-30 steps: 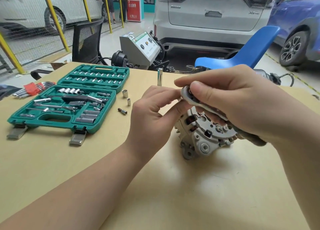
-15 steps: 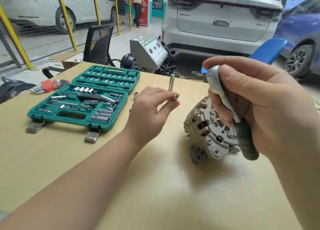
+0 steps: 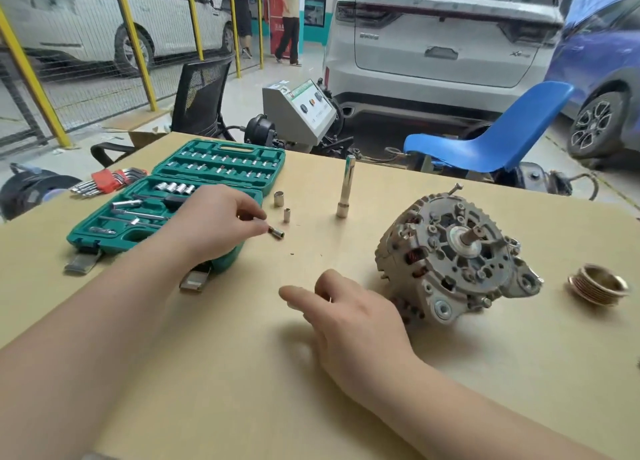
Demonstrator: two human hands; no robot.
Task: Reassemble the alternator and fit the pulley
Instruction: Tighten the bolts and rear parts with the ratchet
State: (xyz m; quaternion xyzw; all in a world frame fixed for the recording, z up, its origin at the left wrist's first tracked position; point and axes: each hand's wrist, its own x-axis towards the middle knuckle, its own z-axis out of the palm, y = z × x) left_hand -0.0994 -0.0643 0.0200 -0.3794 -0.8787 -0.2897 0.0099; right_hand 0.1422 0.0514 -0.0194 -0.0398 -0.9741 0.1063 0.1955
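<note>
Head view: at frame centre-left, the left hand (image 3: 214,225) has its fingertips at a small socket (image 3: 276,232) lying on the table (image 3: 242,373). The right hand (image 3: 349,317), lower centre, is blurred, fingers loosely extended, holding nothing. The alternator (image 3: 453,255) sits centre-right, the pulley (image 3: 597,284) apart at the right edge.

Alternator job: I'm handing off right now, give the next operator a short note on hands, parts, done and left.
Left hand: fingertips on a small socket lying beside the socket case.
Right hand: holds nothing, fingers loose above the table.
Alternator: lies on the table, shaft bare.
Pulley: on the table to its right, apart.
Deep socket stands upright behind.
Done: housing looks assembled.
Left: fit and tighten the pulley.
</note>
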